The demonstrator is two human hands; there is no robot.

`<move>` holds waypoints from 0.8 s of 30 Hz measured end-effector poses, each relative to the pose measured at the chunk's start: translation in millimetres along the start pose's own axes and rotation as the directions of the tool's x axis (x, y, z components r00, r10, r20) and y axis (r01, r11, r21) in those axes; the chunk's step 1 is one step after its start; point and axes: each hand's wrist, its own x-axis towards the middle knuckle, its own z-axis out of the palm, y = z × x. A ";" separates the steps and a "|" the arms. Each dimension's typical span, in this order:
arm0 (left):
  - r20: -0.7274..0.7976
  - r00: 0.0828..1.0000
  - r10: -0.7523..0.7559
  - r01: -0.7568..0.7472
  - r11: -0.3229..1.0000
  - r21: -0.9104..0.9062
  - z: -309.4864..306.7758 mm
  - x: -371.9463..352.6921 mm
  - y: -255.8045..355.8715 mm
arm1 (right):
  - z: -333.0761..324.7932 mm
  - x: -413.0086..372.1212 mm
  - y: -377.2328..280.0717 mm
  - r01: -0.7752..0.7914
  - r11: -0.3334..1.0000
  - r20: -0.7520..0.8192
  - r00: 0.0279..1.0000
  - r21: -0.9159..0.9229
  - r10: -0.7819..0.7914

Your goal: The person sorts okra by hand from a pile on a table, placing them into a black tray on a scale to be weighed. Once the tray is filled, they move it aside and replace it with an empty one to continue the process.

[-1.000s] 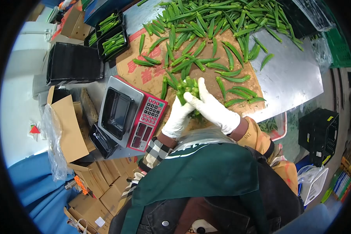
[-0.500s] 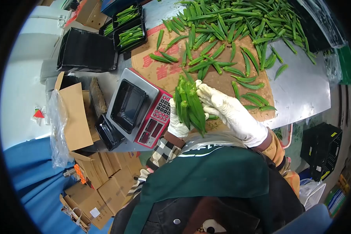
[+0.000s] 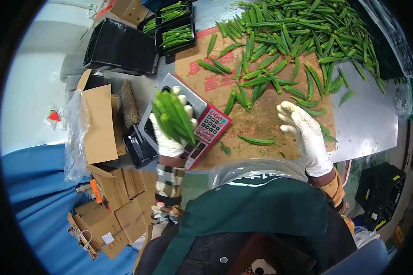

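Observation:
A bunch of green okra (image 3: 173,115) is held in my gloved left hand (image 3: 170,145), with the fingers wrapped round it. That hand is over the digital scale (image 3: 214,120), which has a red keypad side, and it covers most of the black tray (image 3: 148,129) on the scale. My gloved right hand (image 3: 304,133) holds nothing, fingers apart and slightly bent, above the right part of the cardboard sheet (image 3: 261,151). Loose okra pods lie on the sheet beside it, and a single okra pod (image 3: 255,140) lies between my hands.
A large okra pile (image 3: 303,27) covers the back of the table. Black trays filled with okra (image 3: 176,36) stand at the back left, near a stack of black trays (image 3: 121,48). An open cardboard box (image 3: 98,123) and another black tray (image 3: 140,146) sit left of the scale.
My left hand has carried the okra bunch leftward from the cardboard sheet to over the scale. My right hand has let go of the bunch and moved right. The view has shifted slightly.

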 end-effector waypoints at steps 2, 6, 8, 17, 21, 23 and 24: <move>-0.116 0.980 0.163 -0.125 0.951 0.283 -3.1 -15.3 39.9 | -2.8 1.8 8.8 -0.015 1.000 0.004 1.000 0.006 0.015; -0.364 0.769 0.526 -0.176 0.721 0.670 -15.0 -34.3 86.2 | 0.0 2.8 11.7 -0.032 0.999 0.038 0.999 -0.037 0.033; -0.299 0.790 0.536 0.103 0.366 0.925 -14.2 -33.0 82.9 | 2.5 2.9 12.3 -0.041 0.998 0.037 0.998 -0.056 0.043; -0.271 0.725 0.633 0.244 0.132 0.961 -25.7 -42.2 75.6 | 0.2 0.6 14.0 -0.056 0.997 0.006 0.998 -0.050 0.057; -0.203 0.653 0.729 0.212 0.081 0.974 -24.3 -54.4 94.9 | 0.7 1.8 17.9 -0.066 0.997 0.028 0.997 -0.039 0.067; -0.183 0.622 0.762 0.161 0.104 0.981 -23.9 -58.9 96.2 | 1.7 2.4 18.9 -0.079 0.996 0.039 0.996 -0.040 0.080; -0.181 0.609 0.772 0.167 0.098 0.981 -24.2 -61.0 96.6 | 1.8 2.5 19.5 -0.076 0.996 0.041 0.996 -0.044 0.078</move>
